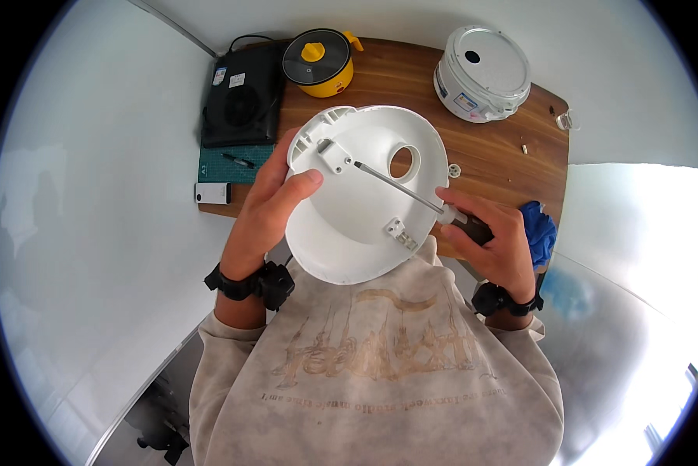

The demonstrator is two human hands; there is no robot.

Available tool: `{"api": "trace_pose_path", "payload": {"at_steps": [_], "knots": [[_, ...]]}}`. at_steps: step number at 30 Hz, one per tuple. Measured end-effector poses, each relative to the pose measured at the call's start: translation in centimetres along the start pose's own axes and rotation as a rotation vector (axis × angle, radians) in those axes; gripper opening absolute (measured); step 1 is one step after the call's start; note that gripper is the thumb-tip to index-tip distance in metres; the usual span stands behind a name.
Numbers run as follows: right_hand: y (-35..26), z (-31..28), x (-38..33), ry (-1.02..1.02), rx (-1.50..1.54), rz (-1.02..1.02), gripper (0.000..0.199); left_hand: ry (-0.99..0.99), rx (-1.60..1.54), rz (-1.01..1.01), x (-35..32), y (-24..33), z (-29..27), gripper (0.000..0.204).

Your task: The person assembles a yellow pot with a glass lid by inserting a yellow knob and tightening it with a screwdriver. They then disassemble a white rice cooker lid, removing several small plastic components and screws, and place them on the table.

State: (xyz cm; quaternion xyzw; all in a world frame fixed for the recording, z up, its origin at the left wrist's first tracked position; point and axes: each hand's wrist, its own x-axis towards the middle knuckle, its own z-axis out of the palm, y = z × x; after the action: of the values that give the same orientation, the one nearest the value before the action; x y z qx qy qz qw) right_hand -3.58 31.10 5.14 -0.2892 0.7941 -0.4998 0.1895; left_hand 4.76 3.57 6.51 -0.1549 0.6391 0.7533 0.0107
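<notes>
In front of my chest is a white plastic appliance housing (329,213), its hollow inside facing up, with a round hole at its upper right. My left hand (275,194) grips its left rim, thumb inside and fingers hidden behind. A screwdriver (402,188) with a dark handle lies across the hollow, held in my right hand (489,241). Its tip is at or close to a screw on a small white bracket (334,156); whether it touches I cannot tell. Another small bracket (396,228) sits at the housing's lower right.
On the wooden table (395,70) stand a yellow electric pot (329,81), a white round appliance (481,74) and a black flat device (244,97). A green cutting mat (217,165) carries a pen (238,161). A white box (212,193), blue cloth (539,231) and small cup (568,121) lie near the edges.
</notes>
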Motion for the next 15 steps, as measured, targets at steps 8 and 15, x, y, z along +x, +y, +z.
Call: {"api": "trace_pose_path", "payload": {"at_steps": [8, 15], "knots": [[0.57, 0.22, 0.50, 0.054, -0.040, -0.027, 0.040, -0.032, 0.020, -0.002, 0.28, -0.26, -0.48, 0.049], [0.54, 0.18, 0.89, 0.103, -0.123, -0.107, 0.041, -0.049, 0.024, 0.009, 0.42, -0.49, -0.90, 0.048]]}}
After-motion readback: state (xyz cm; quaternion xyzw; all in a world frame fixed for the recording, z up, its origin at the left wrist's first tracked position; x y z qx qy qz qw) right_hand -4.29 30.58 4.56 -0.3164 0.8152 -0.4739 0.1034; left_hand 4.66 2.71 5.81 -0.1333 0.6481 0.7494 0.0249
